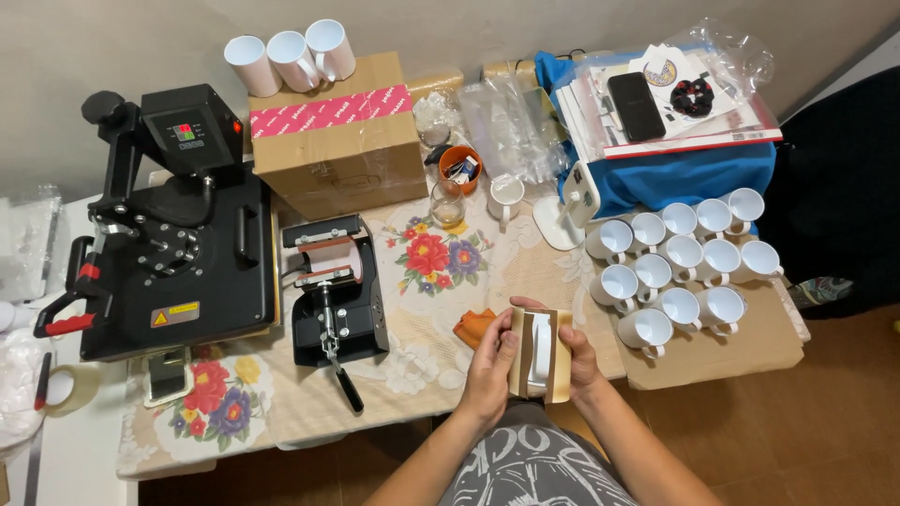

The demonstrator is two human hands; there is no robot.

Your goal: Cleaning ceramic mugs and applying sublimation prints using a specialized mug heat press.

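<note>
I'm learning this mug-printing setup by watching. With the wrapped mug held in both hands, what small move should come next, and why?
Probably carry the wrapped mug left to the small mug press: both hands already grip it, and the press's cradle looks empty.

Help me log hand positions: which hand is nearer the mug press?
Left. The left hand grips the wrapped mug on the side facing the mug press; the right hand is on the mug's far side.

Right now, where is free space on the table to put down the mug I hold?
The flowered cloth between the mug press and the white mugs is bare. The cardboard under those mugs is crowded; so is the back, around the orange cup.
</note>
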